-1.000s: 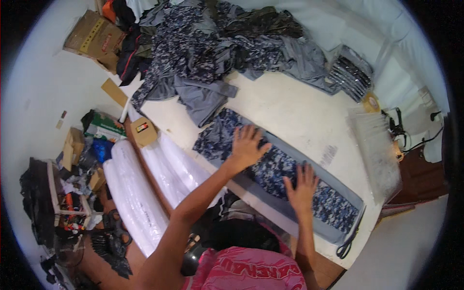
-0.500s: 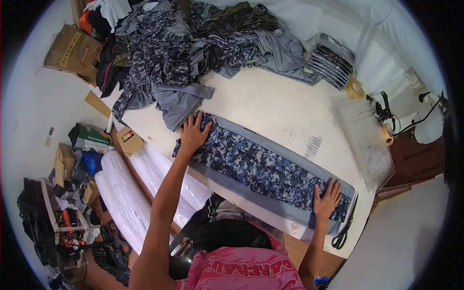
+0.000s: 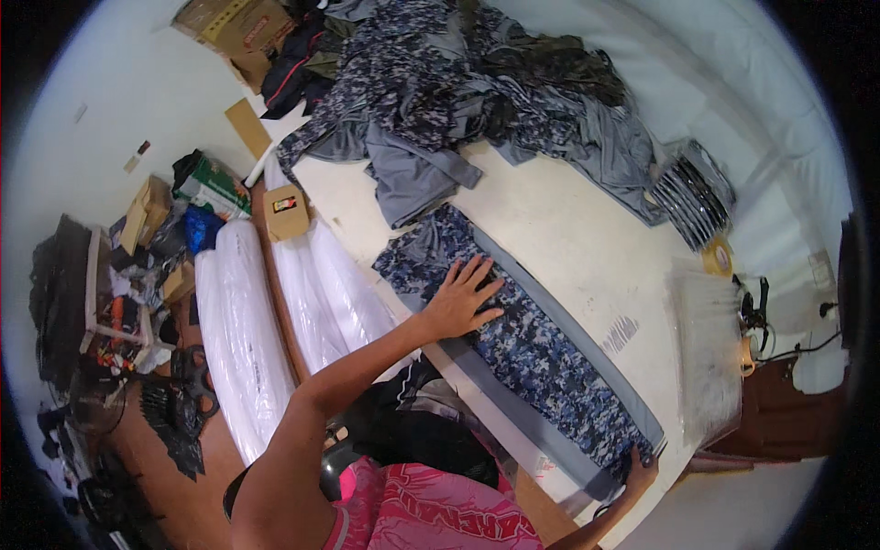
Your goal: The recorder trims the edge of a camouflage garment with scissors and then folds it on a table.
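A long folded navy-and-grey camouflage garment (image 3: 541, 367) lies slantwise on the white table (image 3: 568, 234), with grey fabric (image 3: 547, 433) showing along both of its long sides. My left hand (image 3: 463, 298) rests flat on its upper half, fingers spread. At the near right end my right hand (image 3: 643, 472) is closed around the edge of the garment, its fingertips partly hidden. Past the garment's far left end lies a loose grey garment (image 3: 412, 170), part of a heap of camouflage clothing (image 3: 403, 82).
Packed garments (image 3: 692, 197), a tape roll (image 3: 718, 257) and clear plastic bags (image 3: 708, 362) line the table's right side. On the floor at left are long white plastic-wrapped rolls (image 3: 243, 330) and a small cardboard box (image 3: 286, 213). A bigger carton (image 3: 240, 32) stands far left.
My left hand has slid from the garment's far left end toward its middle. My right hand, flat before, has moved down to the near end and closed on it. The view has turned.
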A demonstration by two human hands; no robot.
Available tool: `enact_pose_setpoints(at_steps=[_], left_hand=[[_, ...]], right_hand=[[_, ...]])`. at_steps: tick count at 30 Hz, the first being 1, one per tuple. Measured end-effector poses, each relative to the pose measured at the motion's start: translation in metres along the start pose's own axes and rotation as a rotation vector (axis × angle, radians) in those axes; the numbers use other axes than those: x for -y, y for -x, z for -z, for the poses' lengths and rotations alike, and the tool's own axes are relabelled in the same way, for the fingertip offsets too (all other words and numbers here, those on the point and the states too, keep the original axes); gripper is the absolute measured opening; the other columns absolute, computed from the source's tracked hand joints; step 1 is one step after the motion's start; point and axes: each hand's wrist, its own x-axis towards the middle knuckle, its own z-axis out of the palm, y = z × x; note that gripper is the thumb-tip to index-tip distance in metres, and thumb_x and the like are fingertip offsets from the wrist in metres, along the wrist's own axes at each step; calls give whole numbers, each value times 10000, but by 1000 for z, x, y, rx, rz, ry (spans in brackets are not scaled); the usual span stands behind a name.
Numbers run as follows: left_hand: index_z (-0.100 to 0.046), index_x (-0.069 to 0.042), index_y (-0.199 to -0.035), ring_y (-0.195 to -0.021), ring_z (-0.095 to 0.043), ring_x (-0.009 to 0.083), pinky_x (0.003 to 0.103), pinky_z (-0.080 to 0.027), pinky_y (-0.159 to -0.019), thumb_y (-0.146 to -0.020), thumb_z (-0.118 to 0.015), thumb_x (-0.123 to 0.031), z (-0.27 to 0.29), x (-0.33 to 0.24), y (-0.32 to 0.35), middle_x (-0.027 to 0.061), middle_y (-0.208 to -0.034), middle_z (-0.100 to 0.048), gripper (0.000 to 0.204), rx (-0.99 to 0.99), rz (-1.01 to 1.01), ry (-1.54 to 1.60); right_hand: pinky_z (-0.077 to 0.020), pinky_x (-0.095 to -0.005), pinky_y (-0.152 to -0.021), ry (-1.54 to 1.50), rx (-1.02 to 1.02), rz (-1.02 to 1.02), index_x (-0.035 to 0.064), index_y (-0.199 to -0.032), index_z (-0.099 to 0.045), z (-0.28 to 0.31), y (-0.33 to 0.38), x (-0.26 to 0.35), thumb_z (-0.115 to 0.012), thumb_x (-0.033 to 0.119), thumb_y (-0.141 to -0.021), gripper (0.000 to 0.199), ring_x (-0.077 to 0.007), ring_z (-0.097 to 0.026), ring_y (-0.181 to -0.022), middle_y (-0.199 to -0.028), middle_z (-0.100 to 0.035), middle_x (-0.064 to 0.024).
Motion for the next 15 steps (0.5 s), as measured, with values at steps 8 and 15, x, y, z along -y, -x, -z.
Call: enact_pose_setpoints(at_steps=[8, 15], left_hand=[[-476, -72, -1333, -1366, -233, 409, 562, -159, -1100, -912, -494, -487, -12, 19, 13, 236, -1451, -301, 592, -31, 63, 26], [-525, -24, -1256, -1232, -466, 364, 447, -374, -1010, -878, -629, -359, 52, 68, -5, 229, -1329, -472, 515, 32, -41, 555]], right_hand=[[-407, -361, -950, -429, 50, 133, -76, -1225, -536, 21, -12, -18, -685, 44, -777, 487, -245, -560, -1039, -1172, -602, -158], [-480, -295, -783, -603, -235, 156, -57, -1074, -577, 55, 113, 306, -676, 90, -773, 349, -184, -599, -862, -1000, -630, -107]])
